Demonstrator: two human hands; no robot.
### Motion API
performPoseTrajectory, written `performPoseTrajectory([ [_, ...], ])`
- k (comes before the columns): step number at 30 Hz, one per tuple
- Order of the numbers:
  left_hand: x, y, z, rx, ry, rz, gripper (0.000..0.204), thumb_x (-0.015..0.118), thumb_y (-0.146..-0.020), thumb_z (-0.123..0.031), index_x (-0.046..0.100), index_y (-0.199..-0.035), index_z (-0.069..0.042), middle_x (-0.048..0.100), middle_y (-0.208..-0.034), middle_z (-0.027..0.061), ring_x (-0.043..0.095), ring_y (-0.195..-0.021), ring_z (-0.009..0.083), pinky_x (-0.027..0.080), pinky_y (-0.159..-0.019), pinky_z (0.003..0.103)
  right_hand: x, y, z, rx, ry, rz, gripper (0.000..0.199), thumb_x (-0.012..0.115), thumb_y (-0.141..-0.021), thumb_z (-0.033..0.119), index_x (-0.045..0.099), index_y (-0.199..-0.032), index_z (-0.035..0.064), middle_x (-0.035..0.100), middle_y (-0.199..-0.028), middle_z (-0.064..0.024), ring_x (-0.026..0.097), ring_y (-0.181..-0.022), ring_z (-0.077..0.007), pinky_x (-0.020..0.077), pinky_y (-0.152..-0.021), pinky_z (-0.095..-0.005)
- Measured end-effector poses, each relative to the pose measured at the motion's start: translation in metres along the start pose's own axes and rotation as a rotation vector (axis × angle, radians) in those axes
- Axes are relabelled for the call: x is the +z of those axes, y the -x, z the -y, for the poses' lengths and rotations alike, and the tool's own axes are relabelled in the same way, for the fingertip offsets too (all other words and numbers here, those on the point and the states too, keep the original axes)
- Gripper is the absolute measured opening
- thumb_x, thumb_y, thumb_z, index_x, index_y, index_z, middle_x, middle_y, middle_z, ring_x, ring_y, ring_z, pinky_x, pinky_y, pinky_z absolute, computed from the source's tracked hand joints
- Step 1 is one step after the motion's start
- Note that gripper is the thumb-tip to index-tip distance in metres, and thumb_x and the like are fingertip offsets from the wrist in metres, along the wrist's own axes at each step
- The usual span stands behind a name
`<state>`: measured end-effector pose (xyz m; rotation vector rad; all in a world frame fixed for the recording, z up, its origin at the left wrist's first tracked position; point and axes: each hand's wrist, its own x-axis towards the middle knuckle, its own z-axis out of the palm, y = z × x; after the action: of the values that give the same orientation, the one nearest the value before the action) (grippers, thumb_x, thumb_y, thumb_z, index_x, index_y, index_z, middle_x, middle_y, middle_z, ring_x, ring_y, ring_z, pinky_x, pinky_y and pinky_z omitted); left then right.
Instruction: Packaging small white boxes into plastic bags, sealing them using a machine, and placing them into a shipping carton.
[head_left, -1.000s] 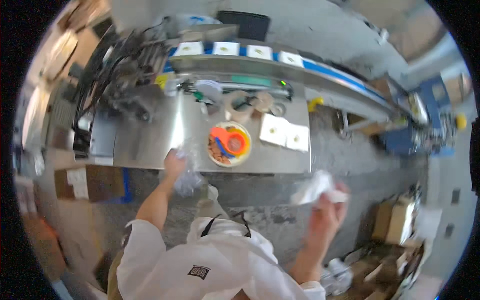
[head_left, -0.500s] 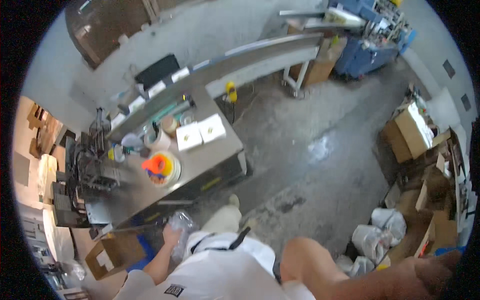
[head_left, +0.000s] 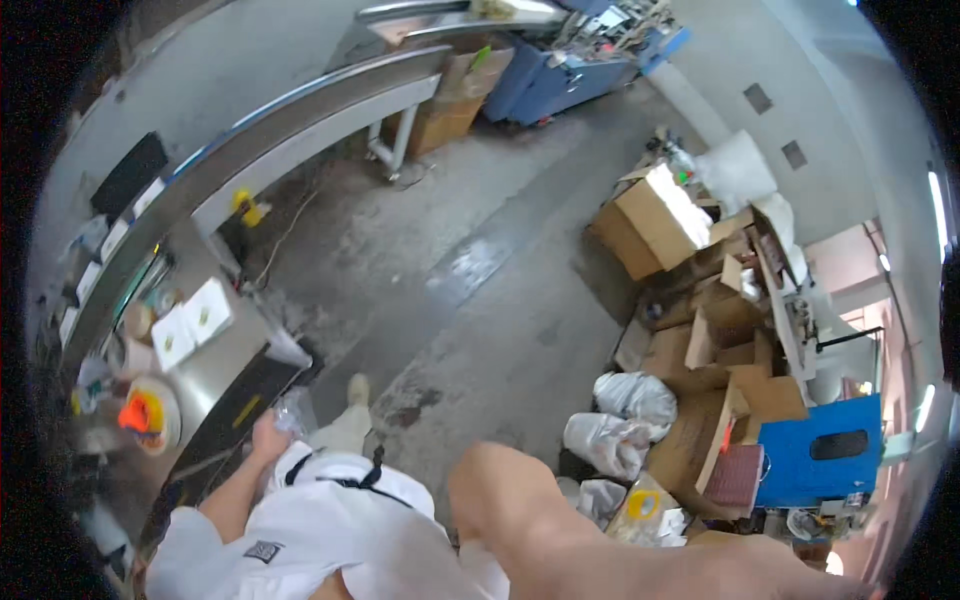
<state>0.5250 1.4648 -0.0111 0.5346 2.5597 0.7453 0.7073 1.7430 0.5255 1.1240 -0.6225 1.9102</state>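
Observation:
My left hand (head_left: 269, 438) is closed around a crumpled clear plastic bag (head_left: 295, 411), low beside my waist. It is near the front edge of the metal-topped workbench (head_left: 232, 362). My bent right arm (head_left: 510, 505) is raised close to the camera and runs off toward the lower right; its hand does not show. Two white boxes (head_left: 174, 341) (head_left: 208, 308) lie side by side on the bench. Nearer to me stands a white bucket (head_left: 168, 425) with an orange thing (head_left: 142, 412) on top.
A conveyor (head_left: 310, 115) runs along the back toward a blue machine (head_left: 565, 85). On the right, cardboard boxes (head_left: 640, 225) and stuffed plastic bags (head_left: 605, 445) stand on the floor, near a blue panel (head_left: 790, 465). A yellow object (head_left: 246, 207) is by the bench.
My view has swung to the right, so the bench has shifted left and more of the right-hand boxes and the blue panel show. The bag is still in my left hand.

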Motion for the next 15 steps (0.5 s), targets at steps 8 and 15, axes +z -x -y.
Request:
performPoseTrajectory([
  [8,0.058,-0.154,-0.132,0.113,-0.047,0.104,0.037,0.074,-0.066,-0.017,0.06,-0.097,-0.001,0.065,-0.094,0.0252,0.062,-0.095,0.0431,0.05,-0.081,0.048,-0.142,-0.069,0.007,0.133,0.162,0.228,0.022,0.061,-0.088,0.02,0.058,-0.095,-0.0003,0.061,-0.106,-0.0171,0.061,-0.09,-0.0303,0.0527,-0.081,-0.0383],
  [15,0.129,-0.259,-0.271,0.235,-0.048,0.241,0.045,0.077,-0.064,-0.021,0.062,-0.101,0.0,0.066,-0.099,0.0235,0.064,-0.097,0.0397,0.05,-0.084,0.045,-0.271,-0.093,0.099,0.155,0.215,0.329,0.023,0.062,-0.085,0.021,0.057,-0.084,-0.0013,0.063,-0.096,-0.0178,0.062,-0.081,-0.0315,0.0517,-0.077,-0.0403],
])
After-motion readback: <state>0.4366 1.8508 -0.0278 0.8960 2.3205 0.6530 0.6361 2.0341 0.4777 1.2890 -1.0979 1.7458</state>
